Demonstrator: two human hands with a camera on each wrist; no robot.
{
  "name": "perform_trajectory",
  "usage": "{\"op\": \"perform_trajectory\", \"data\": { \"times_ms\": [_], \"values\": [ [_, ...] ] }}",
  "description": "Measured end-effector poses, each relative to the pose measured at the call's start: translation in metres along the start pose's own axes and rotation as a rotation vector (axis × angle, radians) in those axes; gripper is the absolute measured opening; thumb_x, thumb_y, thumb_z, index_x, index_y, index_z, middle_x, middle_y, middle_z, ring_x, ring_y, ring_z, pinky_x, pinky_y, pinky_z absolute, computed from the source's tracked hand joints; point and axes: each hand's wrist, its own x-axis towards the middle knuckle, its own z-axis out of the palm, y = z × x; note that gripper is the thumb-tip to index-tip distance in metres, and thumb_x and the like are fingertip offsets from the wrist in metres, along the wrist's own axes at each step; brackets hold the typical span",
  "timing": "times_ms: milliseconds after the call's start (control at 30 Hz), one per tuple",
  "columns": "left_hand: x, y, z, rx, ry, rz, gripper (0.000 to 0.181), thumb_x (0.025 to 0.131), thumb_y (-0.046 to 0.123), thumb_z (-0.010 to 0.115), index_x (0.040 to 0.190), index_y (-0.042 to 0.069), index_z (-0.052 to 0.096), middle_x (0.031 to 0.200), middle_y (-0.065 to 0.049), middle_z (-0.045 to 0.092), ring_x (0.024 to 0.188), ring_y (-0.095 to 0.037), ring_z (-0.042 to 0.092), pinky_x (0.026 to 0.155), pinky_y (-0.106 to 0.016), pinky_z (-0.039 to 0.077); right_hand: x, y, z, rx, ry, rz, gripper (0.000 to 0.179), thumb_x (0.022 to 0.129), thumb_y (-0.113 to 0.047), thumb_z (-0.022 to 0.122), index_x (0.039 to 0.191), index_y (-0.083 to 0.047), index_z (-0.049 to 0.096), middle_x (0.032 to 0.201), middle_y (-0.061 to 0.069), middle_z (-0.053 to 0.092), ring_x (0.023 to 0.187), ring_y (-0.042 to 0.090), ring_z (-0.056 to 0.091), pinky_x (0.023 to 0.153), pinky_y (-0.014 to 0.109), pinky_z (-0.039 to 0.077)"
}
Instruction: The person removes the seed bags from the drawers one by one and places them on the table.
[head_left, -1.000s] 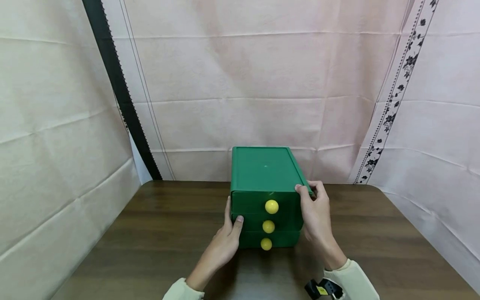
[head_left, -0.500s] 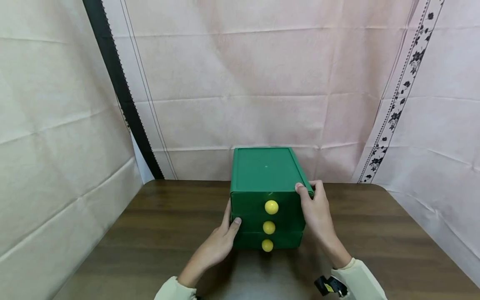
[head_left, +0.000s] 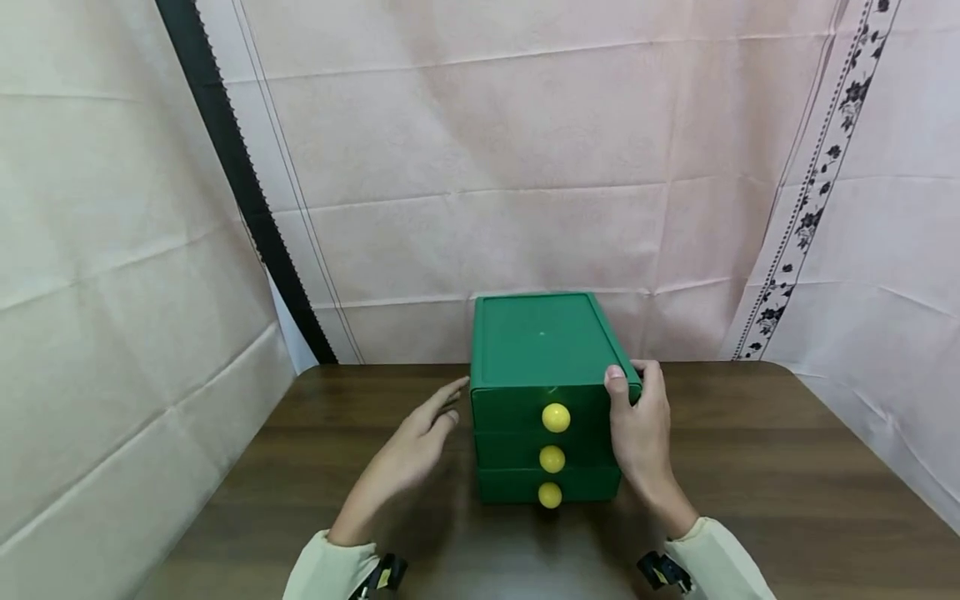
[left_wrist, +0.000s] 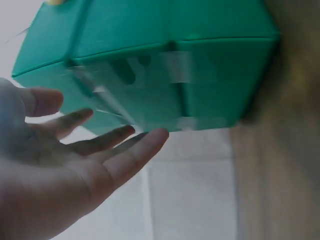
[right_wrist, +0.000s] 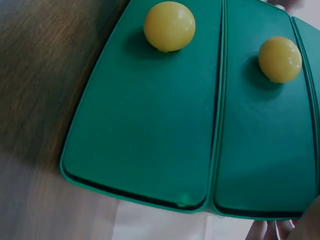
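Note:
A green box of three stacked drawers stands on the table, its front facing me. Each drawer front carries a round yellow knob. My right hand grips the upper right front corner, thumb on the front edge and fingers behind along the side. My left hand is held off the left side, fingers extended toward it. In the left wrist view, a gap shows between the palm and the box side, where strips of clear tape cross the drawer seams. In the right wrist view, only a few fingers show at the lower corner.
The brown wooden table has its far edge just behind the box. White cloth hangs at the back and both sides, with a black strip at left and a floral band at right.
My left hand has let go of the box's left side and moved away to the left. My right hand keeps its hold, and the box appears slightly farther right in view.

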Motion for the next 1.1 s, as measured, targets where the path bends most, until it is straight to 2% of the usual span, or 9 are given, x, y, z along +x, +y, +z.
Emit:
{"op": "perform_trajectory", "data": {
  "times_ms": [167,233,333,467,567,700,867,1000,1100],
  "values": [
    [0.016,0.02,-0.006,-0.032,0.116,0.048,0.05,0.116,0.029,0.038,0.164,0.015,0.038,0.16,-0.021,0.046,0.148,-0.04,0.043,0.118,-0.064,0.035,0.003,0.001,0.0,0.0,0.019,-0.011,0.053,0.107,-0.047,0.05,0.129,0.001,0.052,0.109,0.013,0.052,0.095,0.022,0.047,0.081,0.04,0.036],
    [0.024,0.026,-0.006,-0.064,0.158,0.043,0.054,0.115,0.039,0.039,0.164,0.017,0.038,0.159,-0.019,0.048,0.148,-0.039,0.043,0.118,-0.063,0.034,0.005,0.0,0.001,-0.005,0.027,-0.014,0.052,0.107,-0.047,0.05,0.129,0.0,0.052,0.11,0.013,0.052,0.095,0.021,0.048,0.081,0.04,0.037],
    [0.036,0.031,-0.002,-0.147,0.177,0.017,0.064,0.112,0.05,0.041,0.167,0.017,0.031,0.162,-0.019,0.043,0.151,-0.039,0.038,0.121,-0.063,0.03,0.004,0.0,0.002,-0.008,0.029,-0.014,0.052,0.107,-0.048,0.049,0.13,-0.001,0.052,0.113,0.013,0.053,0.096,0.022,0.049,0.082,0.04,0.038],
    [0.046,0.029,0.008,-0.293,0.146,-0.059,0.079,0.108,0.057,0.048,0.171,0.02,0.016,0.171,-0.02,0.025,0.158,-0.041,0.023,0.124,-0.064,0.022,-0.002,0.0,0.006,-0.012,0.033,0.006,0.051,0.108,-0.047,0.049,0.131,-0.001,0.053,0.115,0.012,0.055,0.097,0.022,0.051,0.084,0.036,0.04],
    [0.05,0.025,0.015,-0.388,0.132,-0.106,0.086,0.105,0.058,0.054,0.171,0.026,0.009,0.173,-0.018,0.017,0.16,-0.041,0.016,0.124,-0.067,0.017,-0.004,0.001,0.007,-0.016,0.043,0.011,0.049,0.108,-0.045,0.049,0.131,-0.002,0.054,0.114,0.011,0.056,0.097,0.021,0.051,0.084,0.034,0.04],
    [0.052,0.02,0.021,-0.501,0.095,-0.129,0.087,0.105,0.053,0.055,0.171,0.032,0.003,0.174,-0.015,0.011,0.159,-0.044,0.015,0.122,-0.07,0.017,-0.007,0.003,0.007,-0.005,0.051,0.001,0.047,0.108,-0.044,0.049,0.13,-0.002,0.054,0.114,0.01,0.056,0.097,0.019,0.05,0.085,0.031,0.04],
    [0.055,0.013,0.03,-0.606,0.033,-0.101,0.08,0.107,0.047,0.05,0.171,0.037,0.003,0.177,-0.006,0.002,0.159,-0.04,0.015,0.121,-0.07,0.018,-0.007,0.005,0.006,0.012,0.066,-0.019,0.044,0.107,-0.04,0.05,0.129,-0.002,0.056,0.111,0.008,0.056,0.096,0.018,0.05,0.084,0.03,0.04],
    [0.057,0.012,0.033,-0.624,0.047,-0.052,0.078,0.106,0.043,0.048,0.171,0.035,0.005,0.177,-0.002,0.004,0.16,-0.035,0.014,0.122,-0.068,0.018,-0.005,0.005,0.006,0.028,0.065,-0.027,0.044,0.107,-0.039,0.051,0.128,-0.001,0.055,0.111,0.008,0.055,0.096,0.019,0.05,0.085,0.032,0.039],
    [0.06,0.011,0.031,-0.635,0.048,-0.049,0.077,0.106,0.042,0.048,0.171,0.036,0.006,0.177,-0.002,0.005,0.16,-0.034,0.012,0.123,-0.068,0.017,-0.004,0.004,0.009,0.038,0.063,-0.02,0.045,0.107,-0.04,0.051,0.128,0.0,0.054,0.112,0.009,0.054,0.097,0.018,0.049,0.087,0.035,0.038]
  ]
}}
